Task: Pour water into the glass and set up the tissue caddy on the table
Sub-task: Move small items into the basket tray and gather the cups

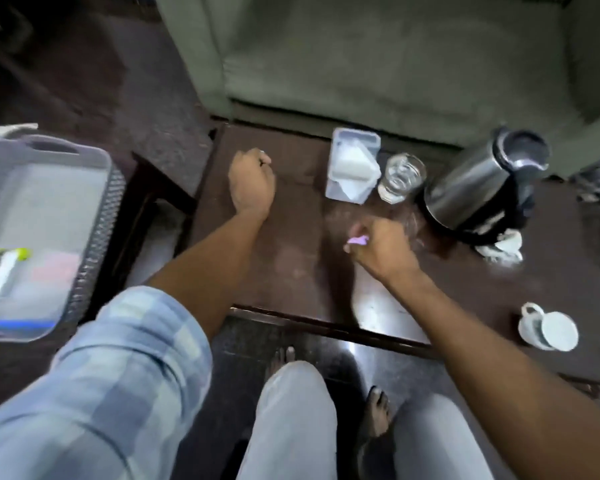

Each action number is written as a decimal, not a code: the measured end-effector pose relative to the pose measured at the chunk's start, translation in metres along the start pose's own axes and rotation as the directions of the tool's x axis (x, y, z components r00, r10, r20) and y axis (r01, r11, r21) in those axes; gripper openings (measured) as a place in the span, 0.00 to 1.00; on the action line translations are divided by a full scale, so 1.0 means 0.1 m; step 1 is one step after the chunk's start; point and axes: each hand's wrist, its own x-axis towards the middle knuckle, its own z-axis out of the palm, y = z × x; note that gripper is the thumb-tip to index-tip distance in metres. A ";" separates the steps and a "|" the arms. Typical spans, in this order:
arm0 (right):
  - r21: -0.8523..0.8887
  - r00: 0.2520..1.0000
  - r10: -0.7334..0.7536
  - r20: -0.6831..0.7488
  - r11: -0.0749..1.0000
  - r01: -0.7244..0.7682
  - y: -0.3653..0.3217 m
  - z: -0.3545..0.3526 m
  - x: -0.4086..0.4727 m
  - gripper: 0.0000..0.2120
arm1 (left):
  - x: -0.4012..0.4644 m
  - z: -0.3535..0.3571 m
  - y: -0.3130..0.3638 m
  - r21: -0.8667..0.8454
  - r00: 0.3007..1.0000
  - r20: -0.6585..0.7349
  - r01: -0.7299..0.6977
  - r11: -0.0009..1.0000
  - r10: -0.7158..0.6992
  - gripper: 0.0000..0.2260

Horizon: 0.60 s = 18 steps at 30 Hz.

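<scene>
A pale plastic tissue caddy (354, 166) with white tissues in it stands at the far side of the dark wooden table (291, 244). Right of it is a clear glass (400, 178) that looks to hold water. A steel kettle (482, 188) stands further right, tilted in the view. My left hand (252, 183) hovers as a closed fist left of the caddy, apart from it, and nothing shows in it. My right hand (378, 245) is shut on a small purple thing (356, 240), near the table's middle, in front of the glass.
A white cup on a saucer (548, 327) sits at the table's near right. A crumpled white cloth (499, 249) lies by the kettle's base. A grey tray (39, 233) with small items is on my left. A green sofa (378, 53) stands beyond the table.
</scene>
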 end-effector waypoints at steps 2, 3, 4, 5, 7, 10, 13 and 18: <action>0.051 0.992 -0.120 0.046 0.992 0.117 -0.74 0.12 0.15 0.05 | 0.14 -0.51 -0.08 -0.055 0.997 -0.066 0.030 0.998 -0.034 0.11; 0.073 0.982 -0.179 0.064 0.982 0.174 -1.14 0.22 0.21 0.05 | 0.22 -0.80 -0.18 -0.076 0.991 -0.114 0.062 0.995 -0.071 0.11; 0.091 0.969 -0.235 0.074 0.969 0.228 -1.53 0.34 0.23 0.06 | 0.29 -1.08 -0.29 -0.083 0.981 -0.162 0.094 0.992 -0.106 0.12; 0.114 0.953 -0.294 0.078 0.952 0.284 -1.90 0.48 0.23 0.08 | 0.36 -1.37 -0.44 -0.079 0.967 -0.207 0.135 0.988 -0.149 0.13; 0.139 0.904 -0.419 0.087 0.904 0.405 -2.57 0.78 0.19 0.09 | 0.49 -1.89 -0.81 -0.094 0.925 -0.309 0.200 0.975 -0.219 0.13; 0.119 0.793 -0.599 0.112 0.800 0.588 -3.37 1.34 0.13 0.10 | 0.58 -2.44 -1.51 -0.061 0.849 -0.400 0.352 0.934 -0.346 0.13; -0.041 0.706 -0.685 0.181 0.712 0.701 -3.81 1.89 0.12 0.10 | 0.55 -2.68 -2.16 -0.015 0.836 -0.330 0.459 0.888 -0.438 0.14; -0.269 0.675 -0.675 0.297 0.619 0.737 -3.89 2.41 0.23 0.09 | 0.47 -2.70 -2.71 -0.026 0.827 -0.195 0.533 0.846 -0.527 0.14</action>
